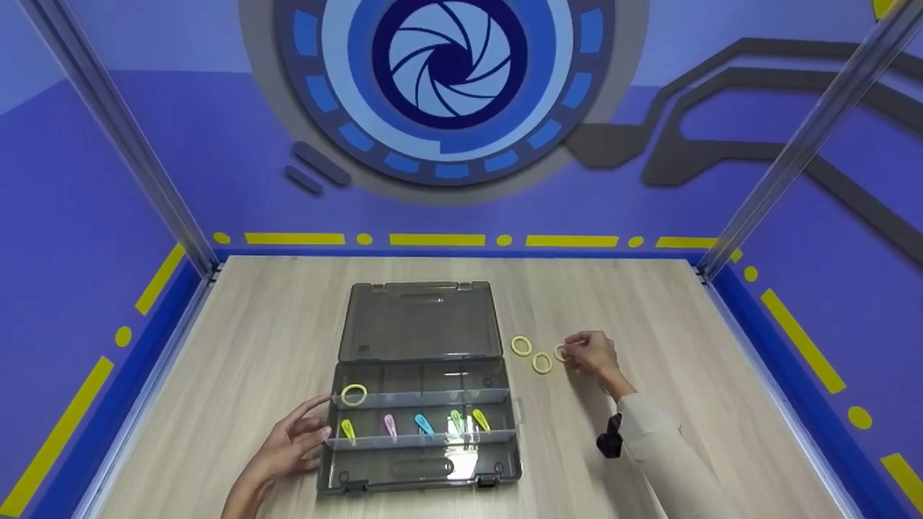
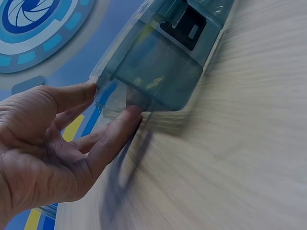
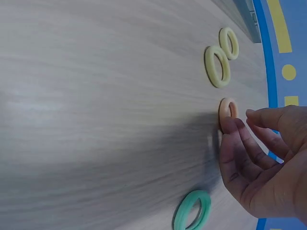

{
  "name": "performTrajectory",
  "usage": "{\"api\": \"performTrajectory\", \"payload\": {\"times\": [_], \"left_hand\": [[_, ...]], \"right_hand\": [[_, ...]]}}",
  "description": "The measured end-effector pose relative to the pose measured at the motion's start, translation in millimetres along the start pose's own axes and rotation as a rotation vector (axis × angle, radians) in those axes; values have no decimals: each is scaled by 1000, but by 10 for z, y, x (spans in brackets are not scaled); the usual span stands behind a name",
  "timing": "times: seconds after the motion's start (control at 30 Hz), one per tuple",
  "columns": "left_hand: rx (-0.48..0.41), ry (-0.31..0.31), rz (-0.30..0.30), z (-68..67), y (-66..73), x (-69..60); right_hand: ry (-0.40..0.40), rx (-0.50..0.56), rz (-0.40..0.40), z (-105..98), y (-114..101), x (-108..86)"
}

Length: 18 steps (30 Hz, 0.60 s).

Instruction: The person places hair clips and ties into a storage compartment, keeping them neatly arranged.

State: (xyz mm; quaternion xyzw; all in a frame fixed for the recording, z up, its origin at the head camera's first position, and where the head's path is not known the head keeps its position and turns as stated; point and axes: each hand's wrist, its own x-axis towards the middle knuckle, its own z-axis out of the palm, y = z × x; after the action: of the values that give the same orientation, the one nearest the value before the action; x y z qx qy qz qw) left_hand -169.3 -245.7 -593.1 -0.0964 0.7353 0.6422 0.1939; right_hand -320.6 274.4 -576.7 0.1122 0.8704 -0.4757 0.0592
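A smoky see-through compartment box lies with its lid folded back. My left hand rests its fingertips and thumb against the box's left side; in the left wrist view they touch near a corner. Several coloured snap hair clips lie in the middle row, and one pale yellow ring is in the back-left compartment. To the right, my right hand touches a peach ring lying on the table, its thumb apart from the ring. Two pale yellow rings lie between that hand and the box.
A green ring lies on the table near my right hand in the right wrist view. A black device hangs at the right wrist. Printed blue walls and metal posts border the wooden table.
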Motion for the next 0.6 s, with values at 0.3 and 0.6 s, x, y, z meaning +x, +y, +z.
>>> {"api": "performTrajectory", "payload": {"times": [0.3,0.6], "left_hand": [[9,24,-12,12,3,-10],[2,44,-33,24,26,15]], "right_hand": [[34,-88,-14,-39,146,45],[38,-172,-37,-54,192,64]]}}
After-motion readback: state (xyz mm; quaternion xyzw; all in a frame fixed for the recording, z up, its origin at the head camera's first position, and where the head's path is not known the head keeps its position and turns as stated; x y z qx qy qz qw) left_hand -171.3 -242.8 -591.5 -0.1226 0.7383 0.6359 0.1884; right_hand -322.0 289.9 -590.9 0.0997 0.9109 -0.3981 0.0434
